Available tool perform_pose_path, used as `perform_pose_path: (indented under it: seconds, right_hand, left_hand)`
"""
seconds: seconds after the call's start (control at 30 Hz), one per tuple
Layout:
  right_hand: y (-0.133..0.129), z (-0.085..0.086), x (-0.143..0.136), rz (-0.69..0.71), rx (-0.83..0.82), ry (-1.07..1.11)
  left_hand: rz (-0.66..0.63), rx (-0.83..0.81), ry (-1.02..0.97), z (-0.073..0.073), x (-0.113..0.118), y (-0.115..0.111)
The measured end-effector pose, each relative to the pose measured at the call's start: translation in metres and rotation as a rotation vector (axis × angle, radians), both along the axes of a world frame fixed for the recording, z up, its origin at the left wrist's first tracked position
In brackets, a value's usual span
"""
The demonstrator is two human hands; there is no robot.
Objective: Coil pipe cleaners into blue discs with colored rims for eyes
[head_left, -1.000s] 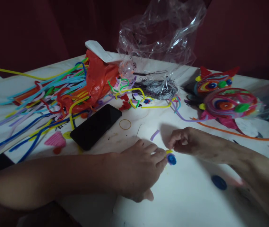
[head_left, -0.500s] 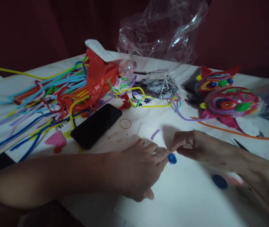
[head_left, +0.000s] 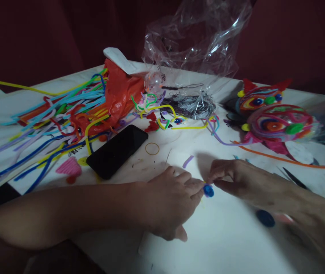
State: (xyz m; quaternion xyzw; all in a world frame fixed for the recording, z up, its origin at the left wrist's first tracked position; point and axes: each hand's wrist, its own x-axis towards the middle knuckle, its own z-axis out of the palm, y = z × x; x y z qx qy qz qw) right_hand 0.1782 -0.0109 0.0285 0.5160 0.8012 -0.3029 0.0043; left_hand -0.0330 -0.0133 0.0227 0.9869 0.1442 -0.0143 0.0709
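Observation:
A small coil of blue pipe cleaner (head_left: 208,191) with a purple edge lies on white paper between my hands. Stretched over the paper, my left hand (head_left: 174,203) has its fingers apart, the tips touching the coil's left edge. My right hand (head_left: 231,175) pinches at the coil's upper edge with thumb and forefinger; exactly what lies between those fingertips is mostly hidden. Just beyond my hands is a short purple strip (head_left: 188,161). A dark blue disc (head_left: 265,218) rests below my right forearm.
A black phone (head_left: 117,152) and a rubber band (head_left: 152,148) lie left of centre. Many pipe cleaners spill from a red bag (head_left: 122,85). Clear plastic wrap (head_left: 191,45) stands behind. Two decorated balls (head_left: 282,123) with felt pieces sit at right, near an orange pipe cleaner (head_left: 288,161).
Both hands keep nearly the same pose at the blue coil. The whole view has shifted very slightly, and my right hand sits marginally lower.

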Motion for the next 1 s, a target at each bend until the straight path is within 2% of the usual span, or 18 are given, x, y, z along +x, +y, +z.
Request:
perform_pose_path:
  seconds: [0.2, 0.57, 0.8, 1.0]
  right_hand:
    - [0.001, -0.001, -0.002, 0.010, 0.036, -0.064]
    - [0.002, -0.004, -0.004, -0.074, 0.025, -0.188]
    - [0.001, -0.008, -0.007, -0.041, 0.050, -0.219]
    - [-0.006, -0.003, -0.010, -0.008, 0.083, -0.178]
  left_hand:
    - [-0.011, 0.006, -0.007, -0.001, -0.001, 0.001]
    - [-0.018, 0.017, -0.039, -0.004, -0.001, 0.002]
    - [-0.010, 0.011, -0.012, -0.002, -0.001, 0.001]
    - [-0.019, 0.019, -0.020, -0.004, -0.001, 0.002]
